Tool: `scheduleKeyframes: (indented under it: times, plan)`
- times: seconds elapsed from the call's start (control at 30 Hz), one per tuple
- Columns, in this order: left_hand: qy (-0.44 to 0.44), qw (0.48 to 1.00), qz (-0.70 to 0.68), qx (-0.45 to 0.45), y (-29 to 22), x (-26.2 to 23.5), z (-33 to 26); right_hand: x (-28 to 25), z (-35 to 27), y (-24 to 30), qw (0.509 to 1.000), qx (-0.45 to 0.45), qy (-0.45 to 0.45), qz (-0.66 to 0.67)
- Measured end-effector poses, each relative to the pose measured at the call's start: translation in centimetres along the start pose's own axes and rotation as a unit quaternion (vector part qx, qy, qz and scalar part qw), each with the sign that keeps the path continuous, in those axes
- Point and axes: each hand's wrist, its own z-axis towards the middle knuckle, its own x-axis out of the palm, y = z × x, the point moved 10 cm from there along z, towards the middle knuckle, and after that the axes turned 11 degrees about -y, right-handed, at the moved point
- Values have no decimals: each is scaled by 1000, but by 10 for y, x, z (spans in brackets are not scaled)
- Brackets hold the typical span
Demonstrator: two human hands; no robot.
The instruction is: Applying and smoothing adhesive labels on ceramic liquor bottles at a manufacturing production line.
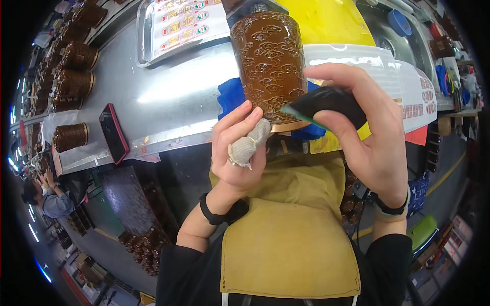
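Note:
A brown glazed bottle [270, 61] with raised cloud patterns and a gold rim at its base lies with that base toward me, over a blue cloth [230, 99]. My left hand [232, 153] is beside the base, fingers loosely bent and holding nothing I can see. Its fingertips overlap the bottle's lower left edge; whether they press on it is unclear. A pale knitted cover [250, 143] appears to wrap the thumb. In my right hand [375, 127] is a black scraper pad [332, 104] with a green edge, pointed at the bottle's lower right side.
A metal tray [148, 35] with printed label sheets sits on the steel bench [173, 92]. A red-edged phone [114, 133] lies by the bench's front edge. Several brown bottles [74, 84] line the left. Yellow sheet [332, 23], white sheet [352, 56] and blue bowl [399, 23] are at right.

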Motion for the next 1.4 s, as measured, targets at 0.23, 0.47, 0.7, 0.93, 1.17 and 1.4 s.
scheduleKeyframes:
  times: [0.23, 0.47, 0.7, 0.93, 1.17, 1.4]
  plan:
    - [-2, 1000, -8, 23, -4, -1, 1, 14, 6, 15, 991, -120, 23, -48]
    - [-21, 999, -33, -21, 3, -3, 3, 21, 5, 27, 989, -141, 32, -36]
    - [-20, 997, -60, -39, 9, -4, 4, 25, 7, 33, 986, -161, 20, -31]
    - [6, 999, -49, 0, 9, -2, -2, 18, 5, 18, 990, -135, 18, -35]
    - [-4, 989, -120, -84, 36, 1, -23, -42, 10, -30, 983, -37, -183, -2]
    - [50, 996, -7, -69, 31, 13, 3, -35, -11, -80, 985, 51, -125, 108]
